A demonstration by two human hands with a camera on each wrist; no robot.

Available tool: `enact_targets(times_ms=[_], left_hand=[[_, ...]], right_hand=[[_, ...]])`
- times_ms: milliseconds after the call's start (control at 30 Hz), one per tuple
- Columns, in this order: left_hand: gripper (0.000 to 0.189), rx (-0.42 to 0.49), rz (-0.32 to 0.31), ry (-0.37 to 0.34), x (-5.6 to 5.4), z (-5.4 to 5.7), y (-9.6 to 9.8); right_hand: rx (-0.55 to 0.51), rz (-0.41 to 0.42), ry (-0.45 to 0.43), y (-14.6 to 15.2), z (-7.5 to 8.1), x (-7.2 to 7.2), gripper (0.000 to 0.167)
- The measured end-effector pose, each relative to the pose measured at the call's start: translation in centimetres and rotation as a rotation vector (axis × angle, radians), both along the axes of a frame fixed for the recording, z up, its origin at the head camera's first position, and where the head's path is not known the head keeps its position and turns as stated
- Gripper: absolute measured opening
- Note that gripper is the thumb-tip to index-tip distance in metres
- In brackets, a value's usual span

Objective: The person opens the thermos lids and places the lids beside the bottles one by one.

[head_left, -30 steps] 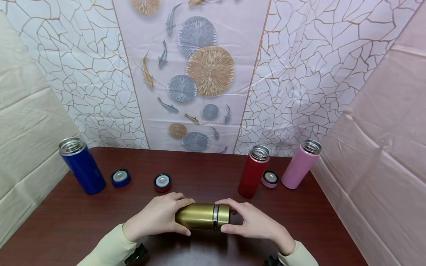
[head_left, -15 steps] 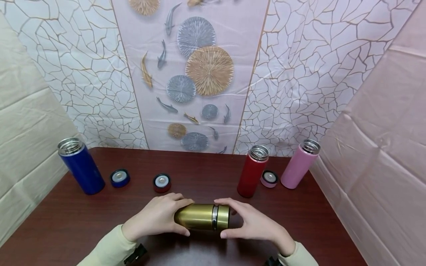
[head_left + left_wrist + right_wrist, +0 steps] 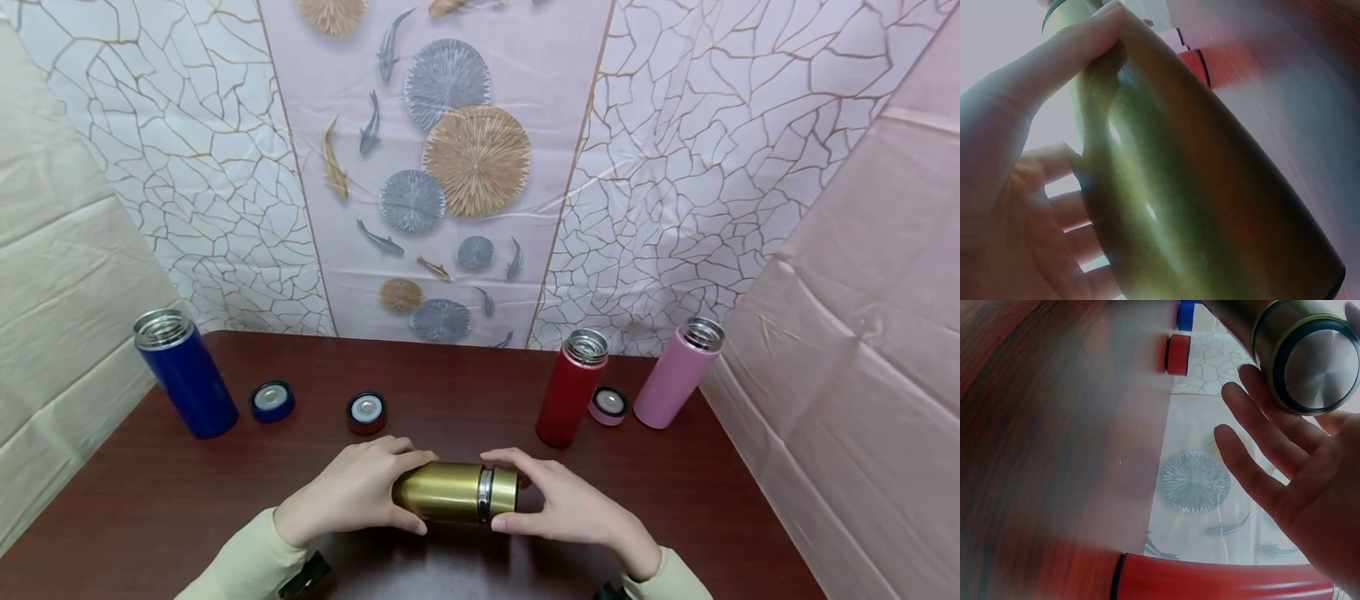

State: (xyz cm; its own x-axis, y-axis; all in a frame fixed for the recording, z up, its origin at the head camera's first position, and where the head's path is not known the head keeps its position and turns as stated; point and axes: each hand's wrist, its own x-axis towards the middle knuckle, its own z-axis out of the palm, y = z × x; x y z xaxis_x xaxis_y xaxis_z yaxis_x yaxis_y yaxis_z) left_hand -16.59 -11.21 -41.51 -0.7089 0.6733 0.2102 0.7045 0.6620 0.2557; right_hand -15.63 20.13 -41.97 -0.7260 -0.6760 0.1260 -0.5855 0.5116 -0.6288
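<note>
A gold vacuum flask [image 3: 442, 492] lies sideways in the air over the near middle of the table, its lid toward the right. My left hand [image 3: 356, 487] grips the body from the left, thumb on the near side and fingers behind. In the left wrist view, the flask body [image 3: 1172, 187] fills the middle, with the thumb across its upper part. At the lid [image 3: 504, 490], my right hand [image 3: 566, 500] pinches with thumb and index finger. The right wrist view shows the lid's round silver top [image 3: 1322, 369], with the other fingers [image 3: 1250, 465] spread below it.
Open flasks stand around the table [image 3: 450, 383]: blue [image 3: 191, 383] at left, red [image 3: 567, 396] and pink [image 3: 672, 379] at right. Upturned lids lie between them: blue [image 3: 272, 402], red [image 3: 367, 413] and pink [image 3: 608, 406]. Cloth walls [image 3: 465, 250] enclose the table.
My right thumb and fingertips have shifted slightly left along the gold flask's lid. My left hand keeps its grip, and the other flasks and lids stay put.
</note>
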Motion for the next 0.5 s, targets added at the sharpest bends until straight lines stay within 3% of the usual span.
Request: enact_targets(times_ms=[500], left_hand=[[0.076, 0.003, 0.01, 0.002, -0.02, -0.04, 0.02]], right_hand=[[-0.042, 0.011, 0.071, 0.22, -0.24, 0.18, 0.076]])
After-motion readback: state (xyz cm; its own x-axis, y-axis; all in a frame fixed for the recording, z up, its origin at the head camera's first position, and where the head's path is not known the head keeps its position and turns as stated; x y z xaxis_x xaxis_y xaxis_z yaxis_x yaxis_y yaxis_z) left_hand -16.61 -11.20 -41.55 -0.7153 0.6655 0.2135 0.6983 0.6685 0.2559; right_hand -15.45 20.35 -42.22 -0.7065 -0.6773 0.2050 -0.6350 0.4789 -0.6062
